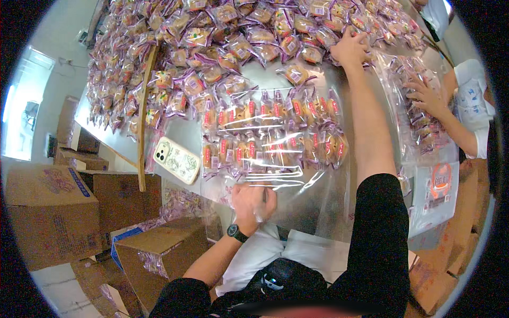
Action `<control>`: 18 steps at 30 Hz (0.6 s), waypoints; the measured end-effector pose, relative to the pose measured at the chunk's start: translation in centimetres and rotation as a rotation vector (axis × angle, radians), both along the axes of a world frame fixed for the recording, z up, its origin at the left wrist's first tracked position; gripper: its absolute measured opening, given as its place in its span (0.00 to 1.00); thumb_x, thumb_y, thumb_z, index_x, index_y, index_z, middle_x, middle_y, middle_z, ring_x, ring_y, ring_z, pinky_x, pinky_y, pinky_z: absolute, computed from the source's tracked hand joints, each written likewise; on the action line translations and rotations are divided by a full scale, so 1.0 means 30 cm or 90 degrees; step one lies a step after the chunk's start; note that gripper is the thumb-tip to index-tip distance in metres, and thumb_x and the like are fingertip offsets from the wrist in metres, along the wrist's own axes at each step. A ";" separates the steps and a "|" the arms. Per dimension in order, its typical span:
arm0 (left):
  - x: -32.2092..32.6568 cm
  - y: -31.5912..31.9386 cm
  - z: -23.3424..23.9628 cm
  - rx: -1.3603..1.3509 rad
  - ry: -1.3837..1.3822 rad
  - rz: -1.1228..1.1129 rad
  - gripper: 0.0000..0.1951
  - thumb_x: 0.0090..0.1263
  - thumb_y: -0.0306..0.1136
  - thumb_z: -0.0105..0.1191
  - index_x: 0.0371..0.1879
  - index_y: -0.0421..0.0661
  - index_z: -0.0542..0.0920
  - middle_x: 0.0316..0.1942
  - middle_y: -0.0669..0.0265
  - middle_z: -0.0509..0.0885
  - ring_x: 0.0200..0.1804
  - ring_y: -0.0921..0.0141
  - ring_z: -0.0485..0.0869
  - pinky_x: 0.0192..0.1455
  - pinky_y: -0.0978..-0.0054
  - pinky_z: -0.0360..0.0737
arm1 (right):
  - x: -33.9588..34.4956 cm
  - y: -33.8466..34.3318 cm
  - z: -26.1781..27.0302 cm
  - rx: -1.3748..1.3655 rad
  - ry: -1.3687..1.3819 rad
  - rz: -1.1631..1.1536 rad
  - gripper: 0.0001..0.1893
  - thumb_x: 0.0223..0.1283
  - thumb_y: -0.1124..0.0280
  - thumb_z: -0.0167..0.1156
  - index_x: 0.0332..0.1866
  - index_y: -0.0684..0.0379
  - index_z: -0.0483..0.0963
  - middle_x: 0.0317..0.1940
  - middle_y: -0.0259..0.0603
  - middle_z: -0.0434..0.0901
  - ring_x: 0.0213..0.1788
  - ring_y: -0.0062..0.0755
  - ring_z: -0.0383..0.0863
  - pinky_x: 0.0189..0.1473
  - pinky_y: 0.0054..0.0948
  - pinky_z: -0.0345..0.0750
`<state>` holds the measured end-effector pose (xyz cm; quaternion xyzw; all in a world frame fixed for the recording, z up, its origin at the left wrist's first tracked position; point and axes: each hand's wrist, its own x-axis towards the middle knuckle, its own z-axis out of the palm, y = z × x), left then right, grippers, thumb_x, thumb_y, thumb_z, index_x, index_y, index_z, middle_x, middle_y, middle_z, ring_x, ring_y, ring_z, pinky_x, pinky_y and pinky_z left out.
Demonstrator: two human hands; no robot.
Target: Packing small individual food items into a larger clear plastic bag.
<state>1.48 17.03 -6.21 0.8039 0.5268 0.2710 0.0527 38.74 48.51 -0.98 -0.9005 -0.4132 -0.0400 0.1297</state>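
Note:
A large clear plastic bag (294, 190) lies flat before me, with two rows of individually wrapped pastries (274, 109) inside it. Its near edge is bunched in my left hand (253, 202), which is curled shut and wears a dark wristwatch (237, 233). My right arm stretches along the bag's right side. At the far end, my right hand (352, 47) touches the heap of wrapped pastries (242, 45); whether its fingers have closed on a packet is hard to see. One loose packet (295, 74) lies between the heap and the bag.
A phone in a patterned case (177, 159) lies left of the bag. A wooden strip (146, 119) borders the heap. Cardboard boxes (159, 242) stand at lower left. On the right, another person's hand (427, 95) rests over a second filled bag (423, 123), near a printed bag (435, 194).

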 end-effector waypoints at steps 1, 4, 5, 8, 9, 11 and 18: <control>0.005 0.003 0.011 -0.002 0.013 0.001 0.04 0.59 0.33 0.63 0.31 0.50 0.83 0.21 0.64 0.80 0.28 0.60 0.81 0.40 0.59 0.71 | 0.003 0.009 0.003 -0.010 0.016 -0.012 0.48 0.59 0.52 0.66 0.85 0.36 0.51 0.85 0.61 0.36 0.77 0.81 0.57 0.68 0.86 0.58; -0.005 0.006 0.020 -0.001 0.010 -0.005 0.04 0.58 0.32 0.63 0.31 0.50 0.84 0.21 0.64 0.80 0.27 0.60 0.81 0.39 0.59 0.71 | -0.005 0.041 0.027 -0.043 0.054 -0.027 0.49 0.59 0.54 0.65 0.86 0.33 0.49 0.85 0.60 0.33 0.77 0.83 0.58 0.68 0.85 0.57; -0.013 0.003 0.022 0.001 -0.008 -0.016 0.06 0.58 0.33 0.62 0.33 0.49 0.83 0.22 0.63 0.79 0.28 0.59 0.80 0.38 0.58 0.71 | -0.010 0.043 0.032 -0.040 0.056 -0.023 0.49 0.59 0.54 0.65 0.86 0.33 0.49 0.85 0.60 0.33 0.77 0.83 0.58 0.68 0.85 0.57; -0.009 0.002 0.002 -0.032 0.013 -0.005 0.05 0.58 0.33 0.62 0.32 0.49 0.83 0.22 0.64 0.79 0.28 0.60 0.80 0.37 0.58 0.71 | 0.030 0.050 0.019 -0.036 0.080 -0.030 0.51 0.60 0.48 0.67 0.86 0.33 0.46 0.84 0.65 0.32 0.77 0.83 0.59 0.68 0.83 0.61; -0.009 0.004 -0.008 -0.027 0.012 -0.003 0.05 0.58 0.33 0.62 0.32 0.49 0.83 0.22 0.64 0.79 0.28 0.60 0.80 0.37 0.58 0.71 | 0.055 0.056 0.008 -0.032 0.079 -0.028 0.51 0.60 0.48 0.67 0.86 0.33 0.46 0.84 0.65 0.32 0.77 0.83 0.59 0.68 0.83 0.61; 0.000 0.009 -0.029 0.006 -0.031 -0.034 0.05 0.58 0.33 0.62 0.32 0.49 0.83 0.23 0.64 0.80 0.27 0.61 0.80 0.37 0.60 0.72 | 0.109 0.069 -0.005 0.000 0.060 -0.026 0.49 0.61 0.50 0.66 0.86 0.36 0.48 0.84 0.67 0.35 0.75 0.81 0.63 0.69 0.80 0.62; 0.000 0.010 0.016 0.007 -0.014 0.018 0.05 0.59 0.35 0.62 0.31 0.51 0.84 0.25 0.63 0.83 0.29 0.60 0.83 0.40 0.59 0.73 | 0.054 0.059 0.024 0.018 0.070 0.011 0.41 0.66 0.61 0.57 0.85 0.39 0.52 0.80 0.72 0.48 0.77 0.71 0.65 0.71 0.80 0.60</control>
